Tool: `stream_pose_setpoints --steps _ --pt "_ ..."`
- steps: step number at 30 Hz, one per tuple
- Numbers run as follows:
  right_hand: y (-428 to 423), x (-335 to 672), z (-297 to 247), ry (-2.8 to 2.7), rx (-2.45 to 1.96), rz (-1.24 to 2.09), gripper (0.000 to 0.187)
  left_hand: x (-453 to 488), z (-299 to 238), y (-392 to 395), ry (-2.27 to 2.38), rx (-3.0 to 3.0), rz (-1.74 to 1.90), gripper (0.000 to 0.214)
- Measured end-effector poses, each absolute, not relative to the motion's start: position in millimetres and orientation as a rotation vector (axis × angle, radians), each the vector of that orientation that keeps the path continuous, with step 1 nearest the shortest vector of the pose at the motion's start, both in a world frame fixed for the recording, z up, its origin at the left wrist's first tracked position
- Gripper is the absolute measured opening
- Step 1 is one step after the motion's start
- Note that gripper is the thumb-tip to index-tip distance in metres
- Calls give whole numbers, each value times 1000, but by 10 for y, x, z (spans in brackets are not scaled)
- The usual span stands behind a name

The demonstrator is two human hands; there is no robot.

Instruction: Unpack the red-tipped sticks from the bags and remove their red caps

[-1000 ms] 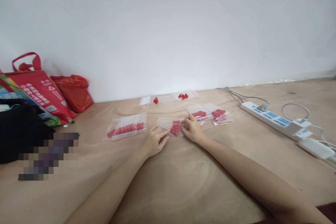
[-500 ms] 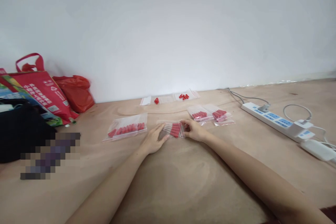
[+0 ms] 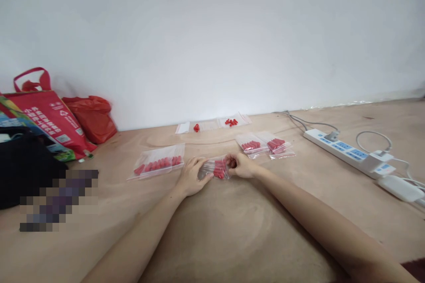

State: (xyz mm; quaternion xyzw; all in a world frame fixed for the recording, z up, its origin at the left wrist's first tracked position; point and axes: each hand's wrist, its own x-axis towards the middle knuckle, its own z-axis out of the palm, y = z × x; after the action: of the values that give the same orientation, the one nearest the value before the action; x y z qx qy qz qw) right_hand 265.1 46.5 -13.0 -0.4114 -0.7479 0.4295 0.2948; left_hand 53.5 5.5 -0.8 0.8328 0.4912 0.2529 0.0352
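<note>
Clear bag of red pieces (image 3: 216, 169) held between two hands, low over a wooden worktop (image 3: 232, 230).
Left hand (image 3: 191, 177) pinches its left end, right hand (image 3: 241, 166) curls closed around its right end; another filled bag (image 3: 156, 164) lies just left.

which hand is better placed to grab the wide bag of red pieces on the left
Left, probably: the left hand lies right beside the wide bag, while the right hand grips the far end of the small bag stack between them.

Bare floor (image 3: 232, 230) lies open near; bagged packets (image 3: 158, 164) and power strip (image 3: 348, 151) flank it.
</note>
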Motion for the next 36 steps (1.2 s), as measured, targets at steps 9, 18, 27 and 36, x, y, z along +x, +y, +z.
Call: stream_pose_setpoints --steps 9,18,27,36 --pt "489 2600 -159 -1963 -1171 1046 13 533 -23 59 1597 2545 770 42" --pt "466 2574 -137 -1863 -1046 1242 17 524 -14 63 1580 2500 796 33" --pt "373 2565 -28 -2032 -1072 1016 9 532 -13 61 1514 2477 868 31" --pt "488 2611 -125 -1978 -1078 1135 8 535 -19 68 1511 2465 825 35"
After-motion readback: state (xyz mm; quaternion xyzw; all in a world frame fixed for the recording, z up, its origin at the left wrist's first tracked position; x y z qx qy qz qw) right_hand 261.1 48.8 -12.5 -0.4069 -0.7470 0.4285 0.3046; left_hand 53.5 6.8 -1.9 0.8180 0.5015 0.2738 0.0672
